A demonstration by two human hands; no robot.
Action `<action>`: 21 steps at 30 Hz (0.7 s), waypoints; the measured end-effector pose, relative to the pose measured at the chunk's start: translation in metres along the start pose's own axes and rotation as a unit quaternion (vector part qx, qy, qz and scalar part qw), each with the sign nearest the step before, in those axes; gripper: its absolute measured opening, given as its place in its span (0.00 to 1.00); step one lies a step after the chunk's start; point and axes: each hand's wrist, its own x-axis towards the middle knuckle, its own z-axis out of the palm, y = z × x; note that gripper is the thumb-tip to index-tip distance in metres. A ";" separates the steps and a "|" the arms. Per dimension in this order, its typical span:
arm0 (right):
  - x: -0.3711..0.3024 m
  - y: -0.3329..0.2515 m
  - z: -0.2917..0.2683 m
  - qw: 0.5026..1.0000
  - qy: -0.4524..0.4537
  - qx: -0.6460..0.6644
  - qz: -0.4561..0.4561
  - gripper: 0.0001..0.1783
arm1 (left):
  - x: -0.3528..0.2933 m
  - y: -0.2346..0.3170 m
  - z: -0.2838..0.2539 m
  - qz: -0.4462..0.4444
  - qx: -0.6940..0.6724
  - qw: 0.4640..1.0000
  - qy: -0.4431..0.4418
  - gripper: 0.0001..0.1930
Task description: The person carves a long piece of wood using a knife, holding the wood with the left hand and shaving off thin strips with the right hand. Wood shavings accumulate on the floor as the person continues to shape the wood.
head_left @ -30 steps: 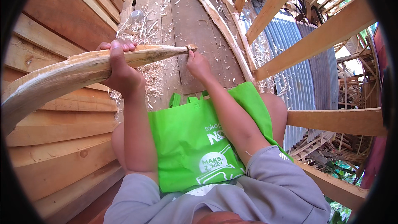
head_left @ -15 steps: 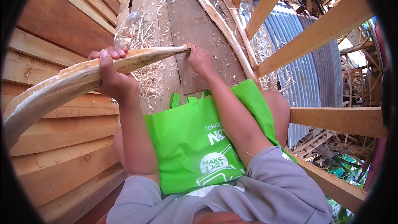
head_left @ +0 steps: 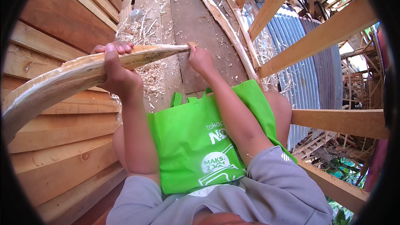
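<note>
A long, curved piece of pale wood [head_left: 62, 77] runs from the left rim across in front of me, narrowing to a thin end on the right. My left hand [head_left: 118, 68] is closed around its thicker part, thumb on top. At the thin end, my right hand [head_left: 201, 59] is closed in a pinch. A small brown bit [head_left: 193, 44] shows above those fingers; I cannot make out what it is. Over my lap, under my right forearm, lies a green cloth bag [head_left: 183, 137] with white print.
Wood shavings [head_left: 152, 77] litter the plank floor [head_left: 189, 21], with a small clear cup [head_left: 135, 14] among them. Two long peeled poles [head_left: 223, 18] lie at the right. Beyond are wooden rails [head_left: 316, 37] and corrugated metal sheets [head_left: 298, 54]. A plank wall [head_left: 62, 141] stands close on my left.
My left hand and the wood have shifted slightly to the right. My right hand stays at the thin end, almost unmoved.
</note>
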 end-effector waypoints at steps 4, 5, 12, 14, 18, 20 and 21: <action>-0.004 0.006 0.002 1.000 0.011 0.002 -0.025 0.28 | -0.001 -0.001 0.000 0.003 -0.008 1.000 0.002 0.08; -0.003 0.000 0.000 0.999 -0.002 -0.002 -0.032 0.28 | 0.000 -0.001 -0.002 0.001 -0.011 1.000 0.000 0.08; -0.012 0.002 0.002 1.000 0.003 -0.001 -0.009 0.27 | 0.000 -0.002 -0.002 0.013 -0.001 1.000 0.002 0.08; -0.007 -0.003 0.000 0.999 -0.020 -0.034 0.009 0.27 | -0.004 -0.001 -0.005 0.032 0.005 0.999 -0.027 0.09; -0.007 0.023 -0.009 0.997 -0.019 0.022 -0.065 0.27 | 0.006 -0.015 -0.033 0.089 -0.052 0.966 -0.239 0.16; -0.002 0.030 -0.019 0.996 -0.025 0.003 -0.081 0.28 | 0.011 -0.023 -0.035 0.074 -0.054 0.957 -0.274 0.15; 0.000 0.031 -0.026 0.997 -0.036 0.016 -0.062 0.28 | 0.012 -0.026 -0.037 0.057 -0.063 0.953 -0.289 0.15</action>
